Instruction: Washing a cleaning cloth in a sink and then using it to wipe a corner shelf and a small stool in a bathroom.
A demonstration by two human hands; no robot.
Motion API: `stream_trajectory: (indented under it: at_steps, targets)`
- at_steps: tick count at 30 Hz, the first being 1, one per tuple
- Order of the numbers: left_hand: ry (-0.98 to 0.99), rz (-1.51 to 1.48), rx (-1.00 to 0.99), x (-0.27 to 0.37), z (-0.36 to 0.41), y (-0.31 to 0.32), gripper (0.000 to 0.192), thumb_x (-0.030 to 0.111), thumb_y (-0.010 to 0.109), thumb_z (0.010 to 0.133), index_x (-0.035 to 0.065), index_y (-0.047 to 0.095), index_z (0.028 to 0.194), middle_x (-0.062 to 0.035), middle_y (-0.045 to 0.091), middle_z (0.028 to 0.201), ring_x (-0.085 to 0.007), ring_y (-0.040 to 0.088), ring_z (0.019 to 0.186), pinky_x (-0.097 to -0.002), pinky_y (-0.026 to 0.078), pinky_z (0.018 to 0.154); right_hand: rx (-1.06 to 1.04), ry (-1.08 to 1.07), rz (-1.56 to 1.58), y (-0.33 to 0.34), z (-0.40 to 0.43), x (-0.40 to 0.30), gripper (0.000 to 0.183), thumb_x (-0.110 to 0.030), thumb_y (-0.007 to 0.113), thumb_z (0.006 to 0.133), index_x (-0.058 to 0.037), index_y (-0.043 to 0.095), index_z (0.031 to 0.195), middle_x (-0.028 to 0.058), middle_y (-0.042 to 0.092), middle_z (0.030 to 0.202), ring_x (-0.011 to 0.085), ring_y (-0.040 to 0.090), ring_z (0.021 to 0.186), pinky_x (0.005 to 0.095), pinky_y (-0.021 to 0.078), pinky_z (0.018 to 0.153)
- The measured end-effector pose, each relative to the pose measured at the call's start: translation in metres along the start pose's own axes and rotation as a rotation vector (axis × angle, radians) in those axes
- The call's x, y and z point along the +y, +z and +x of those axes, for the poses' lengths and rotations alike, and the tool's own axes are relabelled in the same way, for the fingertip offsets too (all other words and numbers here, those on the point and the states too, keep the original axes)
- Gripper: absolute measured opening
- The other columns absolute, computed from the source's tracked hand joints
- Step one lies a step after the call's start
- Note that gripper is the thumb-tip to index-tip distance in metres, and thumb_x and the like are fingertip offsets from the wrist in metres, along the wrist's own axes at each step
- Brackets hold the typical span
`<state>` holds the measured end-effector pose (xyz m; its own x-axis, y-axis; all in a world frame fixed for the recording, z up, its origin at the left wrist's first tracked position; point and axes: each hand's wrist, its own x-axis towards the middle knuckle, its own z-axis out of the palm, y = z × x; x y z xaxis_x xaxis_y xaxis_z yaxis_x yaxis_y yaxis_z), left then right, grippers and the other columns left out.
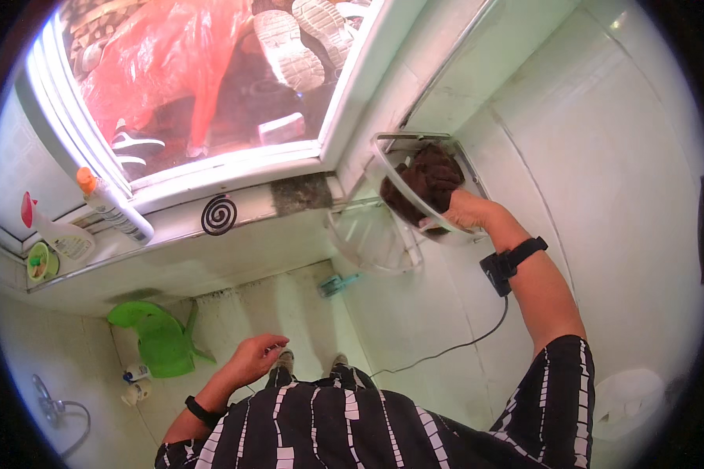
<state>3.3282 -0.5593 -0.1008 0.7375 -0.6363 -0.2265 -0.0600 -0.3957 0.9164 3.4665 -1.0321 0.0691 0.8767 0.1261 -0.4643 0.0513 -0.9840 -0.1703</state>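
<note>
My right hand (466,211) grips a dark brown cloth (431,176), which is bunched inside a clear plastic corner shelf (400,190) on the wall. Its thumb lies close to the shelf's front rail. Below that sits a second clear shelf tier (372,237). In front of my body hangs my left hand (258,357), fingers loosely bent and apart, with no object visible in it. Both wrists wear black straps, and a cable runs from the device on the right one.
A window ledge holds a spray bottle (64,237), an orange-capped bottle (117,208), a small green cup (41,262) and a black mosquito coil (219,215). Lower down are a green plastic stool (161,346), a teal brush (334,285) and a hand shower (48,398).
</note>
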Motion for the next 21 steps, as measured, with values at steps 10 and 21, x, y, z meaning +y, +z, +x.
stream_trajectory:
  at_steps: [10, 21]
  targets:
    - [0.044, 0.042, -0.064, 0.035, 0.024, 0.007, 0.025, 0.014, 0.055, 0.089, 0.0036, 0.062, 0.11, -0.0127, 0.067, 0.101, -0.0232, 0.064, 0.085, -0.0327, 0.05, 0.072, 0.122, 0.147, 0.007, -0.009, -0.008, -0.016, 0.063, -0.055, 0.063, 0.076, 0.0063, 0.065, 0.087, 0.0286, 0.063, 0.085, 0.0384, 0.063, 0.083, 0.0396, 0.0494, 0.075]
    - [0.009, -0.023, -0.005, 0.024, 0.013, 0.019, 0.024, 0.013, 0.055, 0.087, 0.0051, 0.063, 0.108, -0.0138, 0.065, 0.098, -0.0252, 0.063, 0.076, -0.0339, 0.051, 0.071, 0.205, 0.038, 0.065, -0.006, 0.015, 0.029, 0.065, -0.055, 0.065, 0.075, 0.0059, 0.064, 0.098, 0.0297, 0.061, 0.096, 0.0407, 0.059, 0.093, 0.0389, 0.0483, 0.081]
